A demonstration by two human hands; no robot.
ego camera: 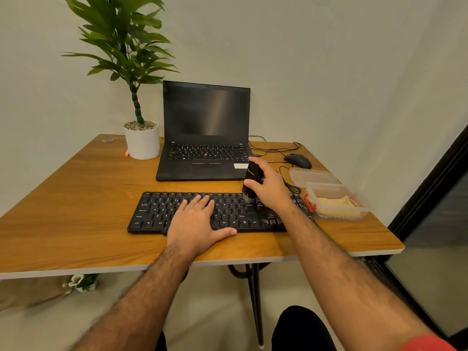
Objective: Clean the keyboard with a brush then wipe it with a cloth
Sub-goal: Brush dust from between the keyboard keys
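A black keyboard (157,211) lies across the front of the wooden table (76,198). My left hand (196,224) rests flat on its middle keys, fingers straight. My right hand (271,187) grips a black brush (250,179) held upright, its pale bristles touching the keys on the keyboard's right part. A beige cloth (334,207) lies inside a clear plastic box (339,198) just right of the keyboard.
An open black laptop (205,138) stands behind the keyboard, with a potted plant (141,140) to its left. A black mouse (298,160) with its cable and a clear lid (312,176) sit at the back right. The table's right edge is close to the box.
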